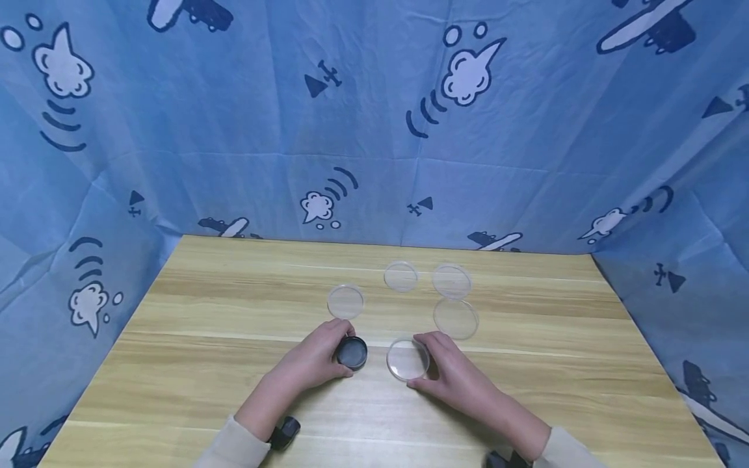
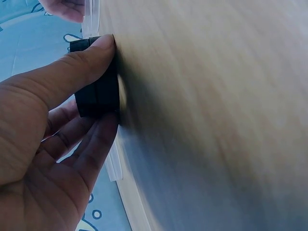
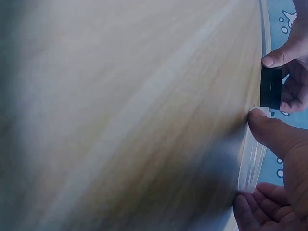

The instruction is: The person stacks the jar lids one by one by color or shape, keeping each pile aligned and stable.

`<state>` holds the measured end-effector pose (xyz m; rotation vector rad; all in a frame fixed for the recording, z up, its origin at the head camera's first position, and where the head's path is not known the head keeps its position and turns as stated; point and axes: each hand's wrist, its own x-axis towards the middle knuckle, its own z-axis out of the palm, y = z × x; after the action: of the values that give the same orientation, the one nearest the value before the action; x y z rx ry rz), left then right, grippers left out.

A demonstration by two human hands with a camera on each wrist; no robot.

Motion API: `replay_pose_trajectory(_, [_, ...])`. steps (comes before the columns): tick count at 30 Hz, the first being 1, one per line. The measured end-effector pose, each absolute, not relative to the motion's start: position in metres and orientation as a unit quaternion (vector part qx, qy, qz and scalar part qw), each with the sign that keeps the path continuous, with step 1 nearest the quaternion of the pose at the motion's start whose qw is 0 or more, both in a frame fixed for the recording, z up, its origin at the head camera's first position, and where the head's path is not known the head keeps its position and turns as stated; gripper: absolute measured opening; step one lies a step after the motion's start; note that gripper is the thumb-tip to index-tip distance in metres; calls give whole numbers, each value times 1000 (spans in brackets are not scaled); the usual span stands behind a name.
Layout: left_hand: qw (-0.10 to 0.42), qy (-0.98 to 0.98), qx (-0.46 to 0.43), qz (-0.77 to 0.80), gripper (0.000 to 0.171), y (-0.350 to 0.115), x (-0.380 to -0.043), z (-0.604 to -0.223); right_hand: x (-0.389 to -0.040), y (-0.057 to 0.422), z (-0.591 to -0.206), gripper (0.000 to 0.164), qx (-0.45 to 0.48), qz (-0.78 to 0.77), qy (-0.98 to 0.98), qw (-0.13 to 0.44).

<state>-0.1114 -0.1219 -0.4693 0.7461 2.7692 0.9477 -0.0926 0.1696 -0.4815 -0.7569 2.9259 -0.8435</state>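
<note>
My left hand [image 1: 316,356] grips a short black round container [image 1: 352,353] with thumb and fingers on opposite sides. A seam runs around the container's side [image 2: 97,98] in the left wrist view, and its bottom edge is right at the tabletop. Just to the right, my right hand [image 1: 453,376] holds a clear petri dish [image 1: 405,361] by its rim, thumb on the near side and fingers on the far side. In the right wrist view this dish [image 3: 251,161] lies flat, close to the wood. A small gap separates dish and container in the head view.
Beyond the hands lie more clear round dishes: one at the left [image 1: 345,302], one in the middle [image 1: 400,277], and two at the right, a far one [image 1: 452,281] and a near one [image 1: 456,319], edge to edge. Blue patterned cloth [image 1: 374,130] surrounds the wooden table [image 1: 234,292].
</note>
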Motion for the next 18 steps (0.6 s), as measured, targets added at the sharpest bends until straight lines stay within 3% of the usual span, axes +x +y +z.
replay_pose_trajectory(18, [61, 918, 245, 307, 51, -123, -113, -471, -94, 169, -481, 73, -240, -269, 933, 10])
